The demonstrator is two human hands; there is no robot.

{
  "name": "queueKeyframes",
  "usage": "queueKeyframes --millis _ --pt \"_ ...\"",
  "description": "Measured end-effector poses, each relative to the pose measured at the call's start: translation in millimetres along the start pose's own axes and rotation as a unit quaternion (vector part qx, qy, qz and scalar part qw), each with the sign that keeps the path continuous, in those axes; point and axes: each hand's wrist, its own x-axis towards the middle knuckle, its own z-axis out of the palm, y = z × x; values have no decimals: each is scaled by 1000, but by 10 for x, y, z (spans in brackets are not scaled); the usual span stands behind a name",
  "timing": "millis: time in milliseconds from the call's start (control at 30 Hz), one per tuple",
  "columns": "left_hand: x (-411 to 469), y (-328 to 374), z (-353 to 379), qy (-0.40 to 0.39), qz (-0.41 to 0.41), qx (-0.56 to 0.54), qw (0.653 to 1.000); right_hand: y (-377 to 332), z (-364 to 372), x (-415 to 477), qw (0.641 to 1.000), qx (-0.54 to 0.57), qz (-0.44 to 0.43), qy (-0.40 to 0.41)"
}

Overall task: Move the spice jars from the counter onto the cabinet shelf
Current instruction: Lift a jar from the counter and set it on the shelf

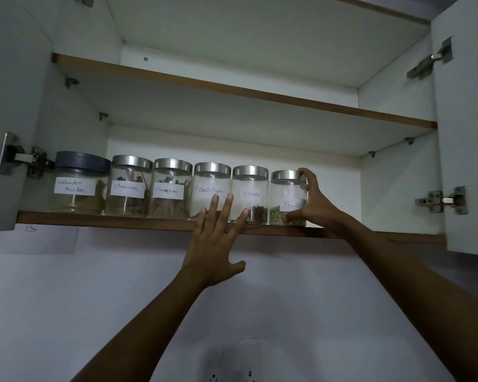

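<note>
Six jars [160, 186] lined on shelf [122, 220], mid-frame. Right hand [312, 205] grips fennel jar [287, 198]; left hand [218, 244] flat, fingers spread. Counter unseen.

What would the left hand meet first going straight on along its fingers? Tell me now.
Likely the Black Pepper jar: the left hand has straight fingers pointing up at its front, though depth leaves contact unclear.

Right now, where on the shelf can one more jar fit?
The lower shelf is bare from the Fennel jar to the cabinet's right wall. Left of that it is crowded: six jars stand side by side, back to the Coriander Powder jar.
</note>
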Motion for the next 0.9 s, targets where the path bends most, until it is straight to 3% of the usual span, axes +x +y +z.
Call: queueKeyframes --millis 300,433,600,700,900 --pt "6 -5 15 -1 1 -4 1000 -45 144 -16 1000 -2 11 14" --pt "6 -11 17 1 2 -20 1000 -52 174 -90 998 -6 53 17" --pt "11 -18 15 -26 12 -41 999 -12 197 -332 995 -29 77 64" --pt "-20 114 -111 -44 16 -77 996 36 172 -553 993 -64 71 69" --pt "-250 937 -201 29 60 -192 979 375 130 -1322 974 -225 2 13"
